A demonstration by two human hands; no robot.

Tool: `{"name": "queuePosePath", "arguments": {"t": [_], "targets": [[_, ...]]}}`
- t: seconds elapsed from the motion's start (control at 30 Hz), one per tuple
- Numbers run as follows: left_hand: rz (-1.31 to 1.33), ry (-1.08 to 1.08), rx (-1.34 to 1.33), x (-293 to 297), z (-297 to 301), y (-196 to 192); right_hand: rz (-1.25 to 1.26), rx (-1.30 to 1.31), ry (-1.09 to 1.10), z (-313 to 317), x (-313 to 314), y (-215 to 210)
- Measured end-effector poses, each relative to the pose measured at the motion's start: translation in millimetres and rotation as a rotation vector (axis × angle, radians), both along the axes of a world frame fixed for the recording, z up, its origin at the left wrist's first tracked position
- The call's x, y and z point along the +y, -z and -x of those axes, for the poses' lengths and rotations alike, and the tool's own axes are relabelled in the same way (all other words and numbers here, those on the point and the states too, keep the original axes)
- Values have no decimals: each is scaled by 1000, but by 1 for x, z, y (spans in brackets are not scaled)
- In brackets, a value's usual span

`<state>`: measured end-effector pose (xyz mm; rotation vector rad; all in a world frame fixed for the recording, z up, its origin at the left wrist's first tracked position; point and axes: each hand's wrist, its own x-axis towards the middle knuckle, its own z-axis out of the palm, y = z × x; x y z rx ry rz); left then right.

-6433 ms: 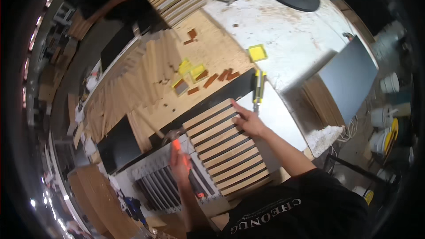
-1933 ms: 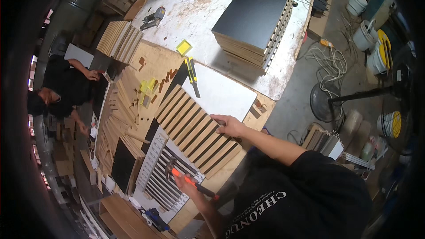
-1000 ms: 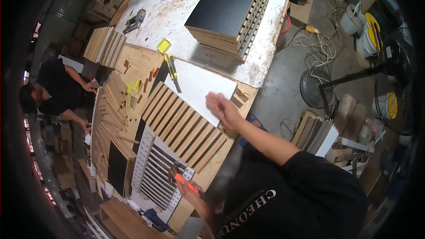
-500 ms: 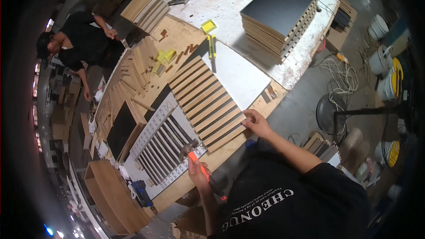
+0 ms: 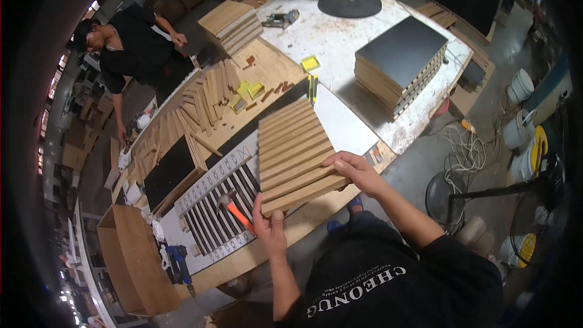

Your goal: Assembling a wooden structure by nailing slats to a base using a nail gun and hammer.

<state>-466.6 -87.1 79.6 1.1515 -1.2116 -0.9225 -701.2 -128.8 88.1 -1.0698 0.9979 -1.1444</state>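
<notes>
A slatted wooden panel (image 5: pixel 294 149) is tilted up off the bench, its near edge raised toward me. My left hand (image 5: pixel 271 231) is closed on its near left corner, thumb on the near side. At the near right, my right hand (image 5: pixel 359 173) grips the panel's edge with the thumb on top. A claw hammer (image 5: pixel 237 211) with an orange handle lies over the slotted jig (image 5: pixel 203 225), beside my left hand; the handle's end is close to the fingers, and whether they touch it I cannot tell. Dark bars run side by side across the jig.
Loose wood strips (image 5: pixel 200 106) and yellow blocks (image 5: pixel 248 94) lie on the bench's far left. Black-topped panels (image 5: pixel 401 54) are stacked at the back right. A blue nail gun (image 5: pixel 179 261) sits near the front left edge. A co-worker (image 5: pixel 143 48) stands across the bench.
The hammer has left my left hand's grip and lies on the jig. That hand has taken the panel's left corner, and the panel has risen and tilted. My view has shifted.
</notes>
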Motion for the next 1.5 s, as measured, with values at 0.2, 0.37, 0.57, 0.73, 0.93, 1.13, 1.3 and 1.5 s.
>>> {"name": "queuePosePath", "arguments": {"t": [0.2, 0.37, 0.57, 0.73, 0.93, 1.13, 1.3, 1.5], "targets": [[115, 16, 26, -10, 19, -47, 132, -7, -26, 24, 16, -63], [101, 6, 68, -10, 33, -64, 47, 25, 19, 44, 18, -75], [52, 152, 155, -15, 43, -81, 150, -68, -30, 75, 4, -85], [106, 84, 46, -18, 72, -98, 175, -11, -46, 93, -22, -102], [59, 0, -26, -28, 80, -100, 232, 113, 74, 103, -46, -105], [395, -90, -488, -48, 84, -115, 1094, 1069, 436, 72, -41, -164], [398, -145, -367, -50, 92, -109, 1269, 967, -148, 33, -64, -165], [387, -136, -202, -53, 92, -104, 1169, 902, -252, 31, -70, -167]]}}
